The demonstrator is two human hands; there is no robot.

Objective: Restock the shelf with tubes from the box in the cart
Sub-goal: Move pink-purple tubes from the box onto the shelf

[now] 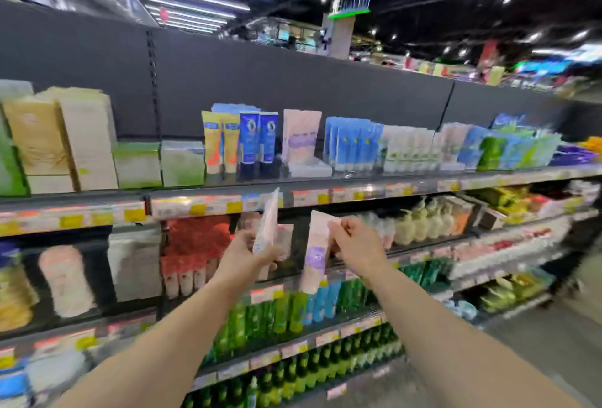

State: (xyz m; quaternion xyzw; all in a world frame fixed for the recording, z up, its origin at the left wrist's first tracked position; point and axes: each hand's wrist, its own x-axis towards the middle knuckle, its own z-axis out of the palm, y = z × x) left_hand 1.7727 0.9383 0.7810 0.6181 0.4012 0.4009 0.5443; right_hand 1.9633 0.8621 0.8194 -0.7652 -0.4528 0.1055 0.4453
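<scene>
My left hand (pixel 252 253) grips a pale pink tube (pixel 267 223), held upright and seen edge-on in front of the shelf's price rail. My right hand (pixel 356 241) pinches the top of a second pale pink tube (pixel 315 253) with a purple label, which hangs down from my fingers. On the upper shelf (pixel 374 179) stands a matching pink tube (pixel 300 137) behind a low white tray, with a gap to its right. The box and the cart are out of view.
Yellow and dark blue tubes (pixel 241 142) stand left of the pink one, light blue tubes (pixel 353 142) to its right. Lower shelves hold red tubes (pixel 195 245), pump bottles (pixel 426 222) and green bottles (pixel 293 372). The aisle floor lies at the lower right.
</scene>
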